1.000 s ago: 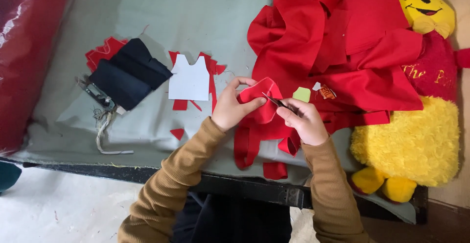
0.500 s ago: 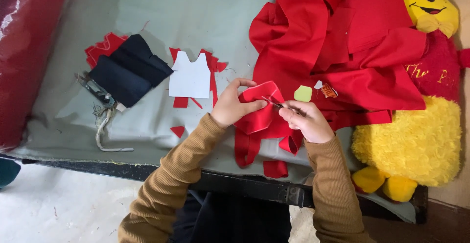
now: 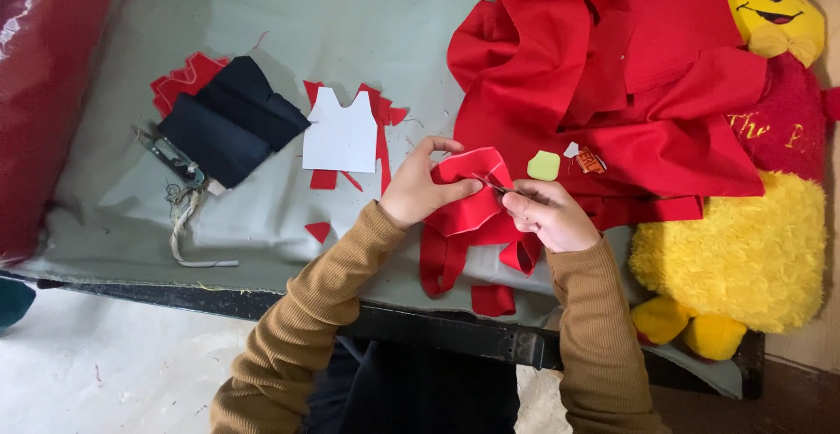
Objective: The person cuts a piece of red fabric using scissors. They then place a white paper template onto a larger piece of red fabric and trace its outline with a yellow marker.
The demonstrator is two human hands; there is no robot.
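My left hand [image 3: 420, 186] grips a small red cloth piece [image 3: 470, 199] with a pale chalked edge, holding it just above the grey table cloth [image 3: 350, 40]. My right hand [image 3: 547, 213] pinches a thin dark tool [image 3: 497, 185], a needle or small scissors, whose tip touches the red piece. Loose red strips [image 3: 442, 263] hang down from the piece toward the table's front edge. Both arms wear tan ribbed sleeves.
A heap of red fabric [image 3: 604, 75] lies at the back right, with a yellow plush toy [image 3: 744, 250] beside it. A white paper pattern [image 3: 341, 130], red scraps, folded dark cloth [image 3: 229, 121], a metal clip [image 3: 175, 158] and a yellow-green chalk [image 3: 543, 165] lie around.
My hands have shifted the red piece slightly; the dark tool in my right hand now points into the piece's upper edge. Everything else on the table stays where it was.
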